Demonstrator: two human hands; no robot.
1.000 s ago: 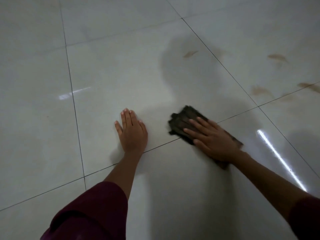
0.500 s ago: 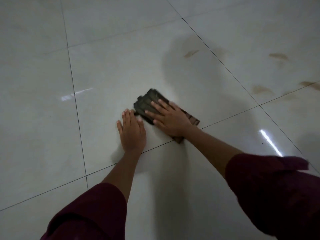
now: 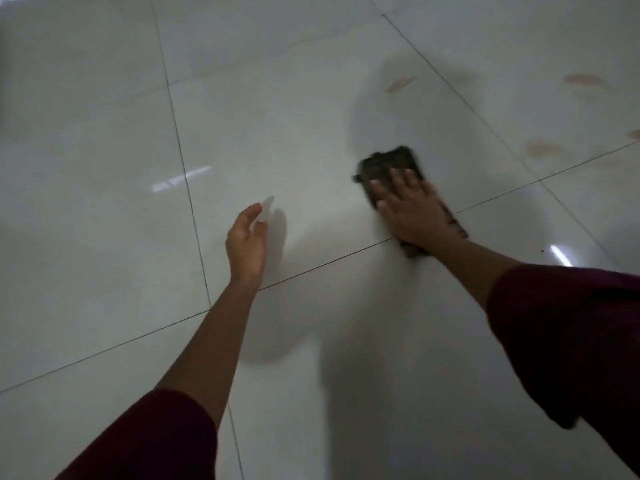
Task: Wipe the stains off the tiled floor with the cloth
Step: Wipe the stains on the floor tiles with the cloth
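The right hand (image 3: 414,209) lies flat, fingers spread, pressing a dark folded cloth (image 3: 391,168) onto the glossy tiled floor (image 3: 104,209), just above a grout line. The left hand (image 3: 246,242) is lifted off the floor, released and empty, edge-on, well apart from the cloth. Brown stains (image 3: 401,83) mark the tiles beyond and to the right, one (image 3: 545,148) near the cloth.

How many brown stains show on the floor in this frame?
4: one beyond the cloth; one far right; one below it; one cut by the right edge. Others may lie outside the frame.
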